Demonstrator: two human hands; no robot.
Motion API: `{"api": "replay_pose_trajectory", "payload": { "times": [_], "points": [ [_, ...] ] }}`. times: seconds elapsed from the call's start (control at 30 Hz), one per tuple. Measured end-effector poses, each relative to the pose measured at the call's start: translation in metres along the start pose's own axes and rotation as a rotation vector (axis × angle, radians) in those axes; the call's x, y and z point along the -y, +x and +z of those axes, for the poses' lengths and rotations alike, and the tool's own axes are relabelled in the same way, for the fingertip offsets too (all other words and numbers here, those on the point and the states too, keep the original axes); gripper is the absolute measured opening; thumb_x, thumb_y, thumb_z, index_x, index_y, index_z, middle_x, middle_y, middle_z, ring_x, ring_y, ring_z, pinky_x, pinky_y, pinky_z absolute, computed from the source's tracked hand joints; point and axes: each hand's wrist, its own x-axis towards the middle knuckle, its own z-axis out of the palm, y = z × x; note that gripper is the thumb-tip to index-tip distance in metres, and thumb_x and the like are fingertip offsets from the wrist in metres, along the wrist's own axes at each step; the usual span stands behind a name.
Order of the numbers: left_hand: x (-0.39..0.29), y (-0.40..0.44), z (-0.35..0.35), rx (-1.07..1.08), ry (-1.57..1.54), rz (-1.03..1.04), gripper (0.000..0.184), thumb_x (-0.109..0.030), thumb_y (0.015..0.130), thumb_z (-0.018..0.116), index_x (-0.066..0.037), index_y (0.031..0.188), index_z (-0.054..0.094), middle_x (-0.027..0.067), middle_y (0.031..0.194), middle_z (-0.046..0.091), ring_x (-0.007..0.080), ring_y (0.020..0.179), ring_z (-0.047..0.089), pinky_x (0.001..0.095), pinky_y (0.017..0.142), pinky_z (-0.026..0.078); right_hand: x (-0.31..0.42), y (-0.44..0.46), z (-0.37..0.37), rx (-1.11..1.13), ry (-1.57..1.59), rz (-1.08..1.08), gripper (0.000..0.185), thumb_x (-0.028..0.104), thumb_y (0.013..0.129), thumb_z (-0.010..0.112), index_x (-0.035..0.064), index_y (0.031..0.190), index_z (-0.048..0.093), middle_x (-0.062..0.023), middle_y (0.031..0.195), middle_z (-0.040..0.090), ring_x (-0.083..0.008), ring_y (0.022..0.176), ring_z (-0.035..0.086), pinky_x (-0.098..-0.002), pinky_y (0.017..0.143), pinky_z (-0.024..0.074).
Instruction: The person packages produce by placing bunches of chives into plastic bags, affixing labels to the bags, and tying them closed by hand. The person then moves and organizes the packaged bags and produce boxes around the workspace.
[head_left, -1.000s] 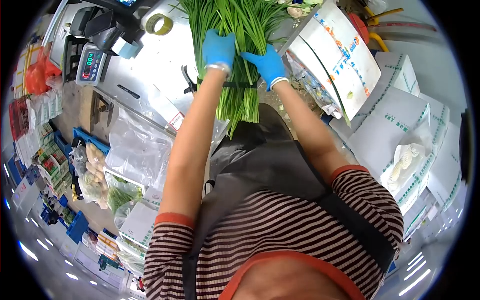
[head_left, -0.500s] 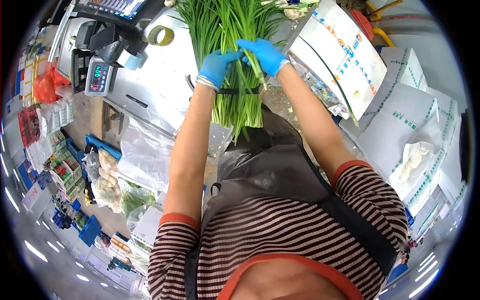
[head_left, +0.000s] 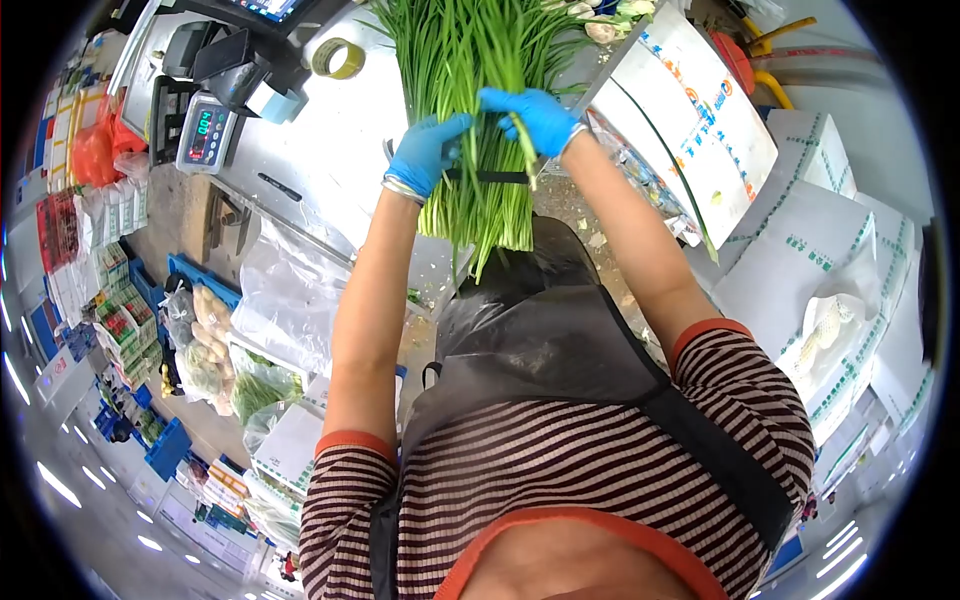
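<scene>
A large bundle of long green chives point(head_left: 430, 60) lies on the metal table, cut stalk ends toward me. A black band point(head_left: 510, 177) crosses it near those ends. My right hand point(head_left: 540, 120), in a blue glove, is closed on a small bunch of chives above the bundle, its pale ends pointing down toward me. My left hand point(head_left: 422, 158), also blue-gloved, is at the bundle's left side, with bent fingers apart near the stalks. Some loose strands hang over the band between the hands.
On the left of the metal table point(head_left: 340, 110) are a digital scale point(head_left: 207, 135), a tape roll point(head_left: 338, 59) and a black pen point(head_left: 280, 187). A white foam box point(head_left: 690, 110) with a long leaf on it stands at right. White cartons point(head_left: 800, 240) are beyond it.
My left hand has drawn back slightly left and down, away from the strands by my right hand. My right hand still grips its small bunch. The view has shifted slightly.
</scene>
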Motion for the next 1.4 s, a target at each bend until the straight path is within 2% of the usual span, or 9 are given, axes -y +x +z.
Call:
{"api": "replay_pose_trajectory", "payload": {
  "times": [0.27,0.47,0.53,0.7,0.8,0.9,1.07,1.17,1.4],
  "points": [
    [-0.011,-0.035,-0.009,-0.1,0.105,0.097,0.019,-0.022,0.089,0.066,-0.006,0.1,0.07,-0.0042,0.069,0.061,0.0017,0.048,0.036,0.017,0.044,0.028,-0.009,-0.008,-0.025,-0.016,0.482,-0.099,0.036,0.019,0.082,0.073,-0.0025,0.108,0.061,-0.0101,0.098,0.067,-0.0118,0.075,0.061,-0.0234,0.061,0.0509],
    [-0.034,-0.065,-0.02,0.249,0.291,-0.022,0.031,-0.027,0.096,0.052,-0.005,0.112,0.068,-0.0057,0.058,0.046,0.0022,0.045,0.038,0.0178,0.041,0.028,0.031,-0.069,-0.006,0.111,-0.075,-0.449,0.053,0.02,0.083,0.071,0.0033,0.129,0.051,-0.0069,0.11,0.066,-0.0097,0.073,0.058,-0.0196,0.061,0.0477],
    [-0.046,-0.074,-0.002,0.289,0.275,-0.155,0.032,-0.028,0.096,0.052,-0.005,0.112,0.068,-0.0047,0.057,0.047,0.0032,0.044,0.038,0.0189,0.04,0.028,0.026,-0.069,0.011,0.215,-0.22,-0.493,0.073,0.021,0.081,0.074,0.0111,0.143,0.037,-0.0054,0.117,0.064,-0.0083,0.092,0.058,-0.0239,0.073,0.0513],
    [-0.056,-0.057,-0.019,0.186,0.507,0.05,0.032,-0.029,0.095,0.05,-0.006,0.105,0.07,0.0009,0.071,0.063,0.0052,0.051,0.046,0.0182,0.044,0.032,0.006,-0.036,0.004,-0.225,-0.709,-0.766,0.075,0.035,0.076,0.075,0.0121,0.14,0.044,-0.0115,0.108,0.068,-0.019,0.098,0.067,-0.0337,0.087,0.0519],
    [-0.078,-0.064,-0.063,0.012,0.247,0.3,0.032,-0.024,0.097,0.047,-0.004,0.112,0.067,0.0023,0.079,0.067,0.0036,0.056,0.049,0.014,0.045,0.031,0.033,-0.047,-0.024,-0.239,-0.642,-0.596,0.062,0.031,0.081,0.074,0.0027,0.132,0.052,-0.0107,0.107,0.068,-0.0147,0.096,0.063,-0.029,0.087,0.0505],
    [-0.073,-0.076,-0.08,-0.027,0.072,0.249,0.035,-0.026,0.099,0.045,-0.003,0.116,0.064,0.0044,0.092,0.068,0.0034,0.064,0.054,0.0119,0.05,0.036,0.019,-0.052,-0.032,0.09,-0.037,-0.343,0.047,0.027,0.088,0.065,0.0028,0.128,0.056,-0.005,0.089,0.066,-0.0112,0.082,0.063,-0.0253,0.075,0.0521],
    [0.016,-0.055,-0.014,0.075,-0.162,0.158,0.045,-0.038,0.099,0.047,-0.003,0.126,0.056,0.0082,0.111,0.065,0.0167,0.094,0.063,0.0286,0.079,0.05,-0.021,-0.087,0.039,0.029,0.234,-0.266,0.04,0.028,0.083,0.072,0.0015,0.112,0.062,-0.006,0.093,0.066,-0.014,0.077,0.063,-0.0284,0.064,0.0527],
    [0.053,-0.037,0.01,0.097,-0.115,0.134,0.046,-0.038,0.098,0.05,-0.002,0.127,0.056,0.0096,0.115,0.062,0.017,0.1,0.061,0.0309,0.084,0.049,-0.043,-0.081,0.054,0.031,0.077,-0.422,0.051,0.011,0.077,0.077,0.0002,0.121,0.052,-0.0055,0.093,0.064,-0.013,0.076,0.061,-0.0265,0.062,0.0504],
    [-0.005,-0.099,0.042,0.112,0.323,0.242,0.047,-0.037,0.096,0.054,-0.003,0.129,0.056,0.0075,0.114,0.064,0.0154,0.097,0.062,0.0297,0.084,0.046,-0.001,-0.119,-0.007,0.215,0.06,-0.078,0.044,0.019,0.085,0.067,0.0049,0.125,0.053,-0.0017,0.084,0.059,-0.0092,0.073,0.058,-0.0247,0.062,0.0485]
  ]
}}
